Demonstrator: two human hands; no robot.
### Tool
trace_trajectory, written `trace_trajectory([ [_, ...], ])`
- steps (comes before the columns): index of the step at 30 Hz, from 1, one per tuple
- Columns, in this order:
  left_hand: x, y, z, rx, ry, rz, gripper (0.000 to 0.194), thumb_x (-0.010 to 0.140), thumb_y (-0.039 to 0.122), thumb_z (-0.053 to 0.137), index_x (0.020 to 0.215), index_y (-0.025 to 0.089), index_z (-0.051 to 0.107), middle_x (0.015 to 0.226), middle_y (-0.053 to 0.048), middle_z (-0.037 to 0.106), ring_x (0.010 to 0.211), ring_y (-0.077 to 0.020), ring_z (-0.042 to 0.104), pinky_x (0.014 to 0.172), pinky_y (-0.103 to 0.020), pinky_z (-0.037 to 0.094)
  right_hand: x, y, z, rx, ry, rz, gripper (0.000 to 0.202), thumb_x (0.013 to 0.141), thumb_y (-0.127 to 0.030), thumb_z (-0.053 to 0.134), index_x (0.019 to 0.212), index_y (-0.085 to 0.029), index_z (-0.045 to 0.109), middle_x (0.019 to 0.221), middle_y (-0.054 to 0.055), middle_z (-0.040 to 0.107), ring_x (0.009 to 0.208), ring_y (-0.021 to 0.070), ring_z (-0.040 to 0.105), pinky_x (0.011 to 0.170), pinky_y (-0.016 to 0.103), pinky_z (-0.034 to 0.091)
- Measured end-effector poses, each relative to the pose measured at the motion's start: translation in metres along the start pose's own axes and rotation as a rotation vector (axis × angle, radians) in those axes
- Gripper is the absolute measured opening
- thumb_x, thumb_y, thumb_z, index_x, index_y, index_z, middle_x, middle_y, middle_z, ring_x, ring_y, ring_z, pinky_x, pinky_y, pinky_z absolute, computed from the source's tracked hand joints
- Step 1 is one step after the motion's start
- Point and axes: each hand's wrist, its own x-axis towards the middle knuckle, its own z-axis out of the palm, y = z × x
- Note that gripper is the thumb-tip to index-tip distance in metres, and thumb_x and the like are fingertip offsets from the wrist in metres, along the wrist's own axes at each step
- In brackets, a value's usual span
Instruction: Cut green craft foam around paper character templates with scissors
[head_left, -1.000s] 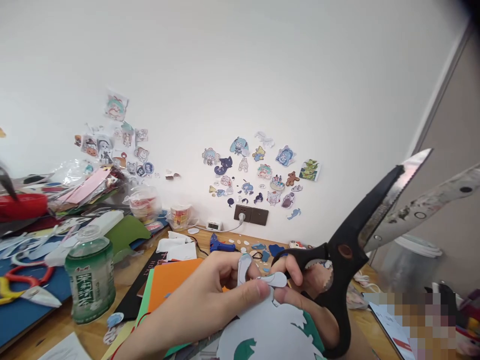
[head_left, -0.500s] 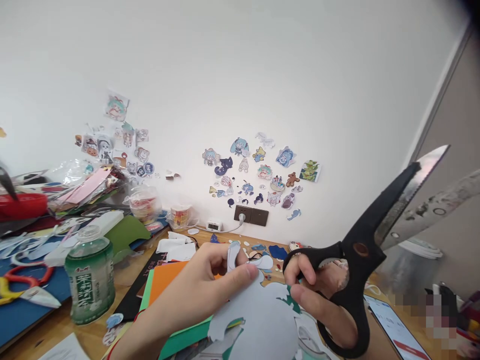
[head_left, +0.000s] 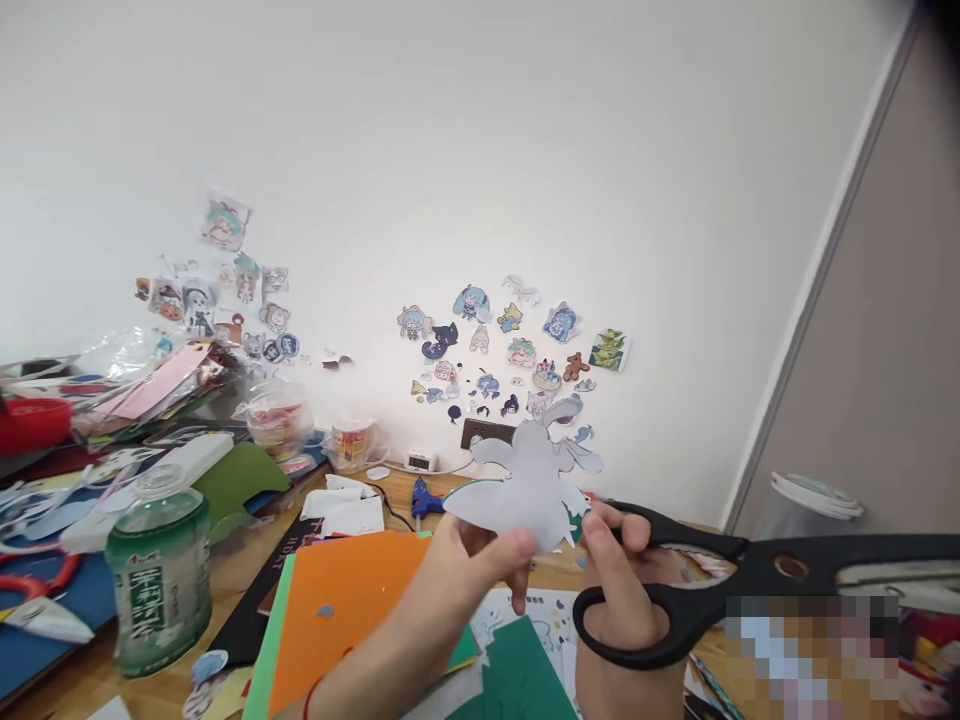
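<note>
A white paper cutout [head_left: 517, 490], shaped like a figure with several projecting parts, is held up in front of me, a sliver of green at its edges. My left hand [head_left: 480, 560] pinches its lower edge between thumb and fingers. Large black-handled scissors [head_left: 795, 550] hang on my right hand [head_left: 619, 580], its fingers and thumb through the loops and the blades pointing right, out of frame. The fingertips of that hand meet the cutout's right edge. Below lie orange paper [head_left: 352, 590] and dark green paper [head_left: 525, 670].
A green-labelled bottle [head_left: 161, 580] stands on the left by red-handled scissors [head_left: 45, 600]. Behind are a blue glue gun [head_left: 426, 500], a small clock [head_left: 420, 461] and a wrapped cup [head_left: 352, 440]. Paper stickers [head_left: 472, 300] cover part of the wall. A lidded bin [head_left: 814, 500] is at right.
The cutout has been raised and turned, standing more upright against the wall. The scissors have swung from pointing up-right to level. My left hand now grips the cutout's lower edge.
</note>
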Motion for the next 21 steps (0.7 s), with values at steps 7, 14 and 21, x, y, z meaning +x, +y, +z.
trace_trajectory([
  [7,-0.013,0.010,0.017,0.299,0.310,0.039,0.039,0.079,0.043,0.063,0.053,0.018,0.048,0.041,0.005,0.043,0.044,-0.0089,0.040,0.048,-0.022,0.035,-0.013,-0.008,0.013,-0.037,-0.101,0.070,0.039,0.072,-0.031,0.073,0.067,-0.023,0.035,0.065,-0.002,0.059,0.063,0.0164,0.059,0.063,0.030,0.045],
  [14,-0.014,0.017,0.008,0.457,0.414,0.109,0.031,0.072,0.039,0.066,0.055,0.018,0.053,0.045,0.004,0.047,0.044,-0.0096,0.044,0.043,-0.020,0.037,-0.026,-0.012,0.022,-0.052,-0.160,0.221,0.036,0.076,-0.030,0.069,0.072,-0.023,0.034,0.073,-0.004,0.058,0.075,0.0155,0.059,0.072,0.029,0.045],
  [21,-0.020,0.025,0.003,0.556,0.432,0.188,0.039,0.076,0.041,0.063,0.047,0.019,0.048,0.044,0.003,0.049,0.045,-0.0109,0.048,0.043,-0.020,0.039,-0.022,-0.014,0.015,-0.070,-0.348,0.246,0.033,0.079,-0.041,0.066,0.074,-0.022,0.039,0.072,-0.003,0.057,0.068,0.0143,0.053,0.067,0.027,0.041],
])
